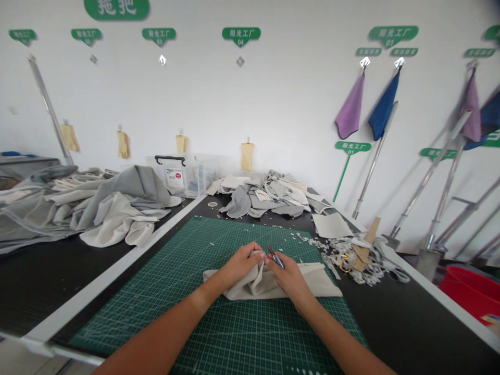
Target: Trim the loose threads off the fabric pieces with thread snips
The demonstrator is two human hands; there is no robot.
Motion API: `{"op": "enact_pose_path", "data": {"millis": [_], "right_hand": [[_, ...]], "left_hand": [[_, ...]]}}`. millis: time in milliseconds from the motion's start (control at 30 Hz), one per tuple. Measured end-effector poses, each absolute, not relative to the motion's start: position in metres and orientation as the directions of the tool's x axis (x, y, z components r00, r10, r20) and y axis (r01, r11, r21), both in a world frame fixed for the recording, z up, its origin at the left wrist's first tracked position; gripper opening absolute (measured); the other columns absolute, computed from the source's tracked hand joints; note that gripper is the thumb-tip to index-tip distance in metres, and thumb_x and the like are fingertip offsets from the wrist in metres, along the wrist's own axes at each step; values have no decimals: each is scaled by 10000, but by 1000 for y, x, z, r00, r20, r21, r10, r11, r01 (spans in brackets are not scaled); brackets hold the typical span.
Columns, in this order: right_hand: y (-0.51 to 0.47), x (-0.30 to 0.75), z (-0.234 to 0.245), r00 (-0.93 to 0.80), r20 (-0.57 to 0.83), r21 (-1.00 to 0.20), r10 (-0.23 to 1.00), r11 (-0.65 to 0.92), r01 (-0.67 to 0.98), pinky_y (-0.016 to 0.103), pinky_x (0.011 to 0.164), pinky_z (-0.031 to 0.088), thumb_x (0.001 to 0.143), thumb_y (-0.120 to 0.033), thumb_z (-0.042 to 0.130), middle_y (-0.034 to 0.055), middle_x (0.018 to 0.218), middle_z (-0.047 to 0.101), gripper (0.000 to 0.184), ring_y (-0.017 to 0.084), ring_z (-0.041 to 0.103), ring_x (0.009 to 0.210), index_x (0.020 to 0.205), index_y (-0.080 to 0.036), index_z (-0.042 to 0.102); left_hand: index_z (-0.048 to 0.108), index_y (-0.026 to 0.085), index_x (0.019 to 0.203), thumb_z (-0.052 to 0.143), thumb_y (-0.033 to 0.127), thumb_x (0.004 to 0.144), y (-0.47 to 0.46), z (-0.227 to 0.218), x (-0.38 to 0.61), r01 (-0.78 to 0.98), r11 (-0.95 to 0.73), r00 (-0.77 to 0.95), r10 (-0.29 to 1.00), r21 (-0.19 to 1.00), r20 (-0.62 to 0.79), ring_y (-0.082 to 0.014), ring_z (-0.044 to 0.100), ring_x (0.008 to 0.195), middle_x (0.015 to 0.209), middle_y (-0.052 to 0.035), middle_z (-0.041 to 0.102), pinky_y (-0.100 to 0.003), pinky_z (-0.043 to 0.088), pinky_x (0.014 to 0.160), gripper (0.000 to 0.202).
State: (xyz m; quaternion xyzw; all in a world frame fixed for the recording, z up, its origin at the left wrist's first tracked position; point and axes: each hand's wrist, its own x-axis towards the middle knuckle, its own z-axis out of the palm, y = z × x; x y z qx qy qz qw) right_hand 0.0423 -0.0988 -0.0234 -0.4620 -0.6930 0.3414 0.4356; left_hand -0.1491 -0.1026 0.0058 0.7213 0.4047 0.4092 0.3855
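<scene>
A folded piece of beige cloth [316,278] lies on the green cutting mat [219,323]. My left hand [240,264] is closed, pinching a bunched fold of that cloth at its top edge. My right hand [289,278] rests on the cloth just right of it, fingers closed round a small pair of snips [275,257] with a blue handle. The tips of the snips point up and left toward the fold my left hand holds.
Piles of grey and beige cloth [269,198] lie at the far end, a bigger heap [101,208] on the left table. Trimmings and gold-handled scissors [346,263] sit right of the mat. A clear box [183,174] stands at the wall; a red bucket [469,294] is at the right.
</scene>
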Motion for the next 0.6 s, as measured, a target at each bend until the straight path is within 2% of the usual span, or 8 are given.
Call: {"op": "enact_pose_path", "data": {"millis": [167,400,500,600], "right_hand": [[-97,45,-21,-160,285,-883,945,324,339,282,719,406,909,-429,577,17,814,659,273,195,577,783,892,-173,670],[-98,47,-21,-150,295,-879,944,330,345,292,740,420,926,-446,557,21,824,671,282,212,601,811,890,-187,664],[-98,47,-21,-147,298,-870,943,331,364,295,749,417,931,-455,554,21,838,673,286,215,601,825,900,-192,660],[-98,46,-21,-151,309,-854,939,344,390,292,749,409,932,-450,551,11,827,650,271,208,587,819,887,-199,641]], "left_hand": [[664,161,989,567,505,908,-102,2,-149,292,-310,367,910,905,193,-190,600,890,947,-33,691,-287,446,810,366],[681,141,1019,650,481,865,-103,-5,-148,65,-92,454,890,994,53,-218,660,874,978,-79,738,-302,482,771,375],[672,144,1009,665,494,857,-105,-3,-148,-4,-24,449,893,1000,23,-201,657,811,924,-74,732,-302,489,745,382],[649,149,959,672,496,851,-105,-1,-147,-17,-32,417,908,999,36,-170,627,735,836,-45,701,-277,471,695,365]]}}
